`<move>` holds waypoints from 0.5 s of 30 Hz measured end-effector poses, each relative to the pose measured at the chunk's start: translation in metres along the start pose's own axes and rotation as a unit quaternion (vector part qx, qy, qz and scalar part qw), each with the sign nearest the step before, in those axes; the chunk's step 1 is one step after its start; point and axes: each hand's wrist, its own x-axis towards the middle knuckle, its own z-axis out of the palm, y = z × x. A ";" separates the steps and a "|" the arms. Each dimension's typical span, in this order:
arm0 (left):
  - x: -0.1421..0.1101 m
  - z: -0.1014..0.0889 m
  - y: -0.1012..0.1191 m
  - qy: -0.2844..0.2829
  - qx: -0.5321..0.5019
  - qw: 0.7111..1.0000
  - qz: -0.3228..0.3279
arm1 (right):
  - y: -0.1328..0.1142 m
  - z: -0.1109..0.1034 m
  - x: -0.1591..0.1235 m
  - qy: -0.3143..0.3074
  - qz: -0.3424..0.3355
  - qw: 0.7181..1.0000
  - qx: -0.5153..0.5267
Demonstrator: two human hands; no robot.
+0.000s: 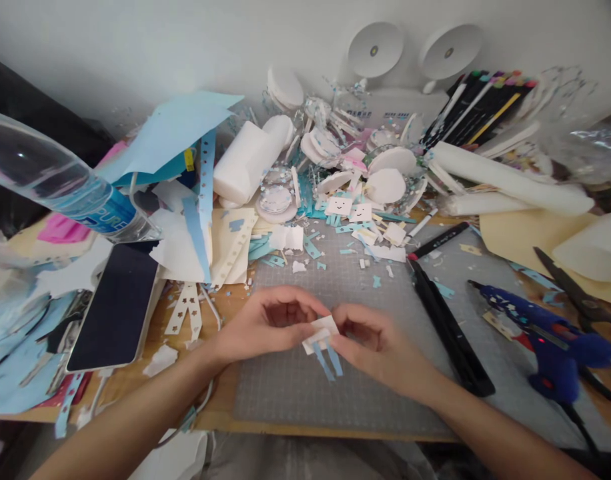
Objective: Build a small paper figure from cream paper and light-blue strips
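Over the grey cutting mat [285, 400], both hands pinch one small white paper piece [325, 325] with two light-blue paper strips [329, 362] hanging from its lower edge. My left hand [273, 323] grips its left side between thumb and forefinger. From the right, my right hand [378, 343] holds it close to where the strips meet the white paper. The fingertips cover part of the join. Beyond the hands lie similar small paper figures [339, 207] with drawn smiling faces and blue strips, among paper scraps.
A blue glue gun [545, 340], scissors [580, 293] and a black cutter [450, 327] lie at right. To the left are a phone [116, 303] and a tilted water bottle [75, 180]. White foam discs [385, 185] and markers [480, 107] crowd the back.
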 end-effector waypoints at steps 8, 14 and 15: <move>-0.004 -0.010 0.001 0.020 0.124 0.991 0.035 | -0.004 -0.027 -0.007 0.197 -0.127 0.972 -0.008; -0.002 -0.005 -0.004 -0.026 0.300 0.950 0.089 | 0.030 -0.024 -0.066 0.325 -0.107 0.939 -0.033; -0.001 -0.004 -0.004 -0.024 0.323 0.940 0.107 | 0.038 -0.021 -0.074 0.363 -0.092 0.926 -0.046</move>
